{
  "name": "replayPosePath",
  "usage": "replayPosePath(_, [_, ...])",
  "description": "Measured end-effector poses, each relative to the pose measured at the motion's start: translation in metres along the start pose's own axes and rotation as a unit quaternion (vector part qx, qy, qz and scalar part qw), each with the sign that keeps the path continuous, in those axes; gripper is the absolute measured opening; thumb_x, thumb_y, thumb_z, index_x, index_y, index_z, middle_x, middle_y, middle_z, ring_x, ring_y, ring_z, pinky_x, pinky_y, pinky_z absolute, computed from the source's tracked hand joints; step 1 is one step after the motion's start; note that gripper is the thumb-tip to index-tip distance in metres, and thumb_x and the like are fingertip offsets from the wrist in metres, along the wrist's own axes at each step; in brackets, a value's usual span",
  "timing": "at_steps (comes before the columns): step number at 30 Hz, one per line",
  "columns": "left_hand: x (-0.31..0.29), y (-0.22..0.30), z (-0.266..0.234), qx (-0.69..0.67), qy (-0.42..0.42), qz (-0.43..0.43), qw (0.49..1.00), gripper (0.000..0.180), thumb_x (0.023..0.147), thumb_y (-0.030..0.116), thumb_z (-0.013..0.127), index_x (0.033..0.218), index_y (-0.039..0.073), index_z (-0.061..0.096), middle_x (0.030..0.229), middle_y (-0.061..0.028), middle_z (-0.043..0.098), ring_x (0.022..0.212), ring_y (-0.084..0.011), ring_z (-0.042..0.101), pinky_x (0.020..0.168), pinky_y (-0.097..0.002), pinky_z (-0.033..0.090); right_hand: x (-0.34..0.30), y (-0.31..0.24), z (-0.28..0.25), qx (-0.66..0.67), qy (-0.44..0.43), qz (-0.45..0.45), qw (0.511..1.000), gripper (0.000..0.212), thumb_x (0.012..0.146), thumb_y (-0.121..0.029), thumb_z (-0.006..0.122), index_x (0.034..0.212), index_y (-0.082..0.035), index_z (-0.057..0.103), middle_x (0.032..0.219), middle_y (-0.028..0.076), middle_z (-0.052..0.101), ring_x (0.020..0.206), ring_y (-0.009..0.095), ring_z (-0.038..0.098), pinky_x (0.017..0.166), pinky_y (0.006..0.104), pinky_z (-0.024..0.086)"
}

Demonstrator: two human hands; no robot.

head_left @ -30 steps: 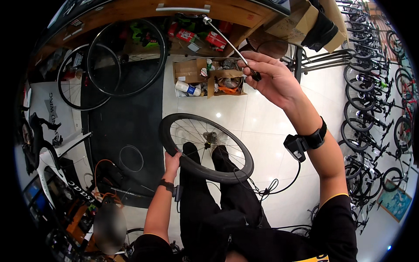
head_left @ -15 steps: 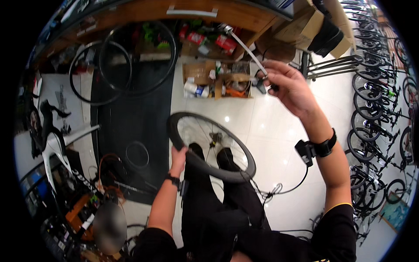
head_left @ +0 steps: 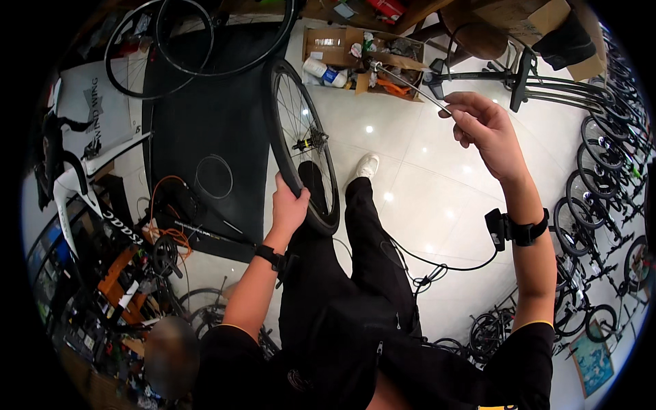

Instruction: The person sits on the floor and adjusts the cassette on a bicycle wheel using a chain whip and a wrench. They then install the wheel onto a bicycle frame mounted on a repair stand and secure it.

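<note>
A bicycle wheel (head_left: 275, 130) with a black tyre, thin spokes and a dark hub (head_left: 311, 142) with a yellow band stands steeply tilted in front of my legs. My left hand (head_left: 290, 207) is closed round the tyre at its lower left side. To the right, clear of the wheel, my right hand (head_left: 482, 126) pinches the near end of a thin metal rod (head_left: 413, 87) with a wider silver head. The rod points up and left, its head in front of a cardboard box. My fingers hide its near end.
The open cardboard box (head_left: 331, 42) holds bottles and small parts. Two wheel rims (head_left: 210, 65) lie at the far end of a black mat (head_left: 205, 123). A white bicycle frame (head_left: 68, 195) stands left; several bicycles (head_left: 594, 154) line the right. A cable (head_left: 454, 265) hangs from my right wrist.
The wheel has swung left and farther away, turning more edge-on, with my left hand still on its tyre. My right hand has shifted right with the rod. The view has moved downward.
</note>
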State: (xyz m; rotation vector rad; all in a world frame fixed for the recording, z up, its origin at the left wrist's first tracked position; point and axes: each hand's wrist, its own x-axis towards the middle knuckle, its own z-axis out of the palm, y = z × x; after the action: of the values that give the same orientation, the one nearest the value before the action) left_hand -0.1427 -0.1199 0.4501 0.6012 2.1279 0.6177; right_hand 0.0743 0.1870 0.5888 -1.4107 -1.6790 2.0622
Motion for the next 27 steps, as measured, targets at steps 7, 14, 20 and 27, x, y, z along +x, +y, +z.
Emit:
replayPosePath(7, [-0.047,-0.03,0.053,-0.04,-0.195,0.031,0.98,0.076,0.072,0.024,0.08,0.129,-0.002,0.038,0.103,-0.0181,0.063,0.093,-0.0313,0.063,0.084,-0.0384,0.05,0.0,0.023,0.011,0.002,-0.07,-0.02,0.997,0.026,0.093,-0.01,0.058,0.116,0.002,0.06,0.095,0.006,0.069,0.069,0.006,0.05,0.061,0.0194,0.041])
replayPosePath(14, [-0.059,-0.049,0.062,-0.034,-0.265,0.08,0.96,0.093,0.074,0.031,0.078,0.14,-0.008,0.026,0.135,-0.027,0.043,0.118,-0.0389,0.051,0.098,-0.0384,0.042,-0.001,0.053,0.055,0.231,-0.166,0.128,0.95,0.023,0.094,-0.009,0.058,0.113,0.004,0.061,0.093,0.009,0.067,0.065,0.008,0.05,0.059,0.0196,0.042])
replayPosePath(20, [-0.072,-0.062,0.034,0.017,-0.333,0.003,0.943,0.067,0.083,0.035,0.069,0.131,-0.005,0.044,0.11,-0.0258,0.063,0.104,-0.0408,0.06,0.09,-0.0427,0.048,-0.026,0.021,0.093,0.351,-0.247,0.179,0.885,0.023,0.094,-0.01,0.057,0.112,0.004,0.06,0.09,0.007,0.062,0.067,0.01,0.049,0.063,0.0226,0.044])
replayPosePath(27, [-0.112,0.057,-0.11,-0.211,-0.13,0.14,0.959,0.041,0.094,0.019,0.059,0.128,-0.002,0.049,0.113,-0.0138,0.062,0.1,-0.0205,0.062,0.09,-0.032,0.048,-0.071,-0.038,0.115,0.197,-0.271,0.112,0.936,0.019,0.094,-0.006,0.056,0.107,0.004,0.063,0.089,0.007,0.065,0.065,0.009,0.051,0.059,0.0216,0.043])
